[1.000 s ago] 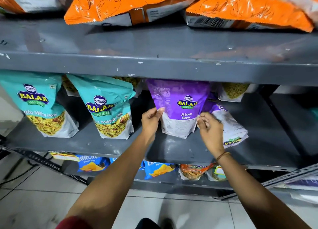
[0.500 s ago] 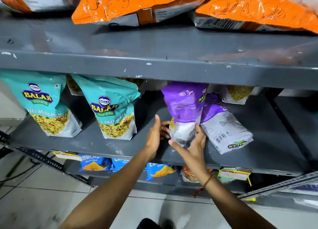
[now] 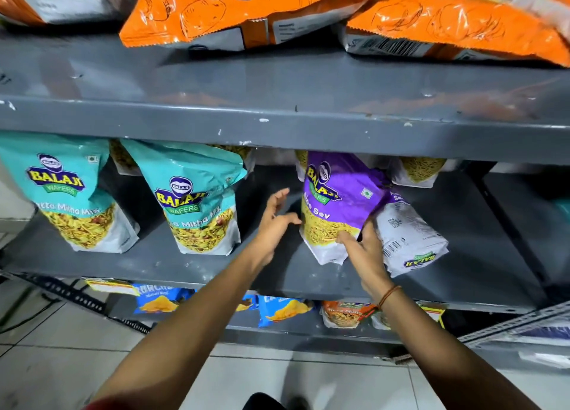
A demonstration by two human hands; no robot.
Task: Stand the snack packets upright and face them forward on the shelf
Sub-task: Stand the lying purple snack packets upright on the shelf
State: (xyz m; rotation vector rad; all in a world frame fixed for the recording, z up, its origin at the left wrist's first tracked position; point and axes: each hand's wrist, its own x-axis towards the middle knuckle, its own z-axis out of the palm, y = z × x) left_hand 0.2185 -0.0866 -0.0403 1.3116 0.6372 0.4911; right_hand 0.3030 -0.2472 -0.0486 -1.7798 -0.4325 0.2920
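Half a second back the purple packet (image 3: 336, 203) showed us its side; now its front faces us, logo and "Aloo Sev" readable, standing upright though tilted a little on the middle shelf (image 3: 216, 264).

From the head camera, our right hand (image 3: 365, 249) is at the packet's lower right corner, fingers curled loosely around that edge and touching it, wedged between it and a second purple packet (image 3: 407, 240). That second one lies on its back face, barcode up, leaning against the first. Our left hand (image 3: 274, 221) has come off the packet and floats just beside its left edge, fingers spread wide, holding nothing.

Further left on the same shelf two teal packets (image 3: 197, 200) stand upright with fronts forward, well apart from the purple one. Behind the row, more pouches sit partly hidden under the shelf above.

On the top shelf (image 3: 277, 101) orange packets (image 3: 246, 11) lie flat, backs showing. Below, blue packets (image 3: 154, 298) and an orange-red one are partly visible. A thread band (image 3: 389, 295) circles our right wrist.
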